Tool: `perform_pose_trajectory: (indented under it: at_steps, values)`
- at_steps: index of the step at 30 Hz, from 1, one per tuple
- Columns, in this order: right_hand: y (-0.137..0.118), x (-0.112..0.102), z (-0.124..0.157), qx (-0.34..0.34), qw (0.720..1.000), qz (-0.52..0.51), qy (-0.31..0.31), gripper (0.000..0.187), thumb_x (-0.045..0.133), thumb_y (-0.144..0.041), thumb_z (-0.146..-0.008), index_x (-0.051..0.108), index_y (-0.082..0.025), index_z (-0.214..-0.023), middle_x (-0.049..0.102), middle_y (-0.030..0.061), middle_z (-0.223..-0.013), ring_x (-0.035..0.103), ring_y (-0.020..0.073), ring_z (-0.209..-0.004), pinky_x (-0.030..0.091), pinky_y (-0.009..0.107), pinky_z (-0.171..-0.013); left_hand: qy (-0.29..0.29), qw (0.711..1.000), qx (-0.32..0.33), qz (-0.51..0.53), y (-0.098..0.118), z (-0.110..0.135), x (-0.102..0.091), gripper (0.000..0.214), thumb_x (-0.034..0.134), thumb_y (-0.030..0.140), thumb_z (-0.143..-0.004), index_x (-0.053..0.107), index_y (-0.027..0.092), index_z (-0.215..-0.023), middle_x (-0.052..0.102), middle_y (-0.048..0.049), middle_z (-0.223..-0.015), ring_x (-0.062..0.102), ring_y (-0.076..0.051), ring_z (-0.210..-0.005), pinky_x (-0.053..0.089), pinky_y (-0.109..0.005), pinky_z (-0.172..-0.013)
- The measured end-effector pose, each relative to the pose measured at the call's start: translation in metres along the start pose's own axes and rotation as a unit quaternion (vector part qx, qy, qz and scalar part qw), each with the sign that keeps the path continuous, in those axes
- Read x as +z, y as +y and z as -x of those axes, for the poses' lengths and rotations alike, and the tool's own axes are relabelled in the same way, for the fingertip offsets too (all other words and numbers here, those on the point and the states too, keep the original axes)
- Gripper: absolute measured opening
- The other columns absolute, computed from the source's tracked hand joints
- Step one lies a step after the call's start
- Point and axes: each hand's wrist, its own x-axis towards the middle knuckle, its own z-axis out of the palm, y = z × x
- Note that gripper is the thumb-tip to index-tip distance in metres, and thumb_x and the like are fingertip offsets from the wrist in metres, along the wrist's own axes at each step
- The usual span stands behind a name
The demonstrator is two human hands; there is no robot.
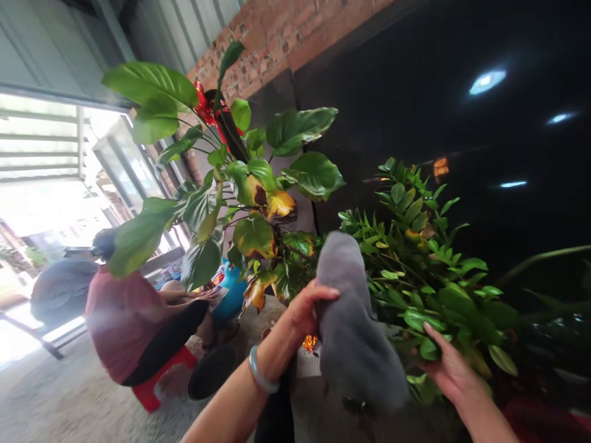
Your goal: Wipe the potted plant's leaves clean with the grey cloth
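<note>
Left hand [305,314] gripping limp, matte-grey cloth [346,307] — right hand [452,372] at glossy, oval leaves [415,320].

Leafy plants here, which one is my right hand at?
The smaller-leaved plant on the right; your right hand is at one of its leaves. The other plant, toward the left, has much broader leaves.

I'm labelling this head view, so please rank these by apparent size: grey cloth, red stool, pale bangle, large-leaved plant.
Large-leaved plant
Grey cloth, enlarged by nearness
Red stool, partly covered
Pale bangle
</note>
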Motion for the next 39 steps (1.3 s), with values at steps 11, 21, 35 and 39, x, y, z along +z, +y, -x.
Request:
perform_pose_trajectory:
  at_steps: [11, 21, 35, 39]
  values:
    - [-0.007, 0.002, 0.009, 0.004, 1.0, -0.019, 0.012, 0.026, 0.078, -0.017, -0.048, 0.066, -0.022, -0.071, 0.069, -0.0036, -0.056, 0.059, 0.0175, -0.045, 0.046, 0.026, -0.035, 0.012, 0.977, -0.18, -0.115, -0.062, 0.022, -0.03, 0.038, 0.082, 0.017, -0.039, 0.07, 0.021, -0.074, 0.071, -0.001, -0.07, 0.062, -0.019, -0.066, 0.05, -0.033, -0.069]
    - [-0.005, 0.005, 0.007, -0.005, 0.999, -0.045, 0.014, 0.025, 0.075, -0.013, -0.051, 0.065, -0.024, -0.071, 0.07, -0.0063, -0.059, 0.06, 0.016, -0.048, 0.048, 0.025, -0.037, 0.092, 0.993, -0.015, -0.073, -0.015, 0.003, -0.032, 0.046, 0.077, 0.02, -0.04, 0.066, 0.017, -0.085, 0.069, -0.0002, -0.068, 0.06, -0.017, -0.06, 0.049, -0.03, -0.062]
    - [-0.007, 0.004, 0.008, -0.013, 0.999, -0.033, 0.035, 0.021, 0.072, -0.012, -0.055, 0.064, -0.025, -0.069, 0.069, -0.006, -0.057, 0.06, 0.0145, -0.047, 0.05, 0.022, -0.038, 0.139, 0.99, 0.022, 0.006, 0.002, 0.021, -0.049, 0.027, 0.077, 0.027, -0.057, 0.067, 0.016, -0.079, 0.069, -0.0011, -0.064, 0.061, -0.016, -0.056, 0.051, -0.028, -0.059]
    - [-0.004, 0.0, 0.003, -0.032, 0.999, -0.005, 0.026, 0.023, 0.075, -0.016, -0.052, 0.065, -0.025, -0.071, 0.07, -0.004, -0.059, 0.061, 0.0185, -0.049, 0.052, 0.028, -0.039, 0.075, 0.987, -0.134, -0.046, -0.056, 0.032, -0.076, 0.026, 0.079, 0.022, -0.05, 0.07, 0.012, -0.072, 0.069, -0.003, -0.058, 0.06, -0.015, -0.051, 0.049, -0.026, -0.055]
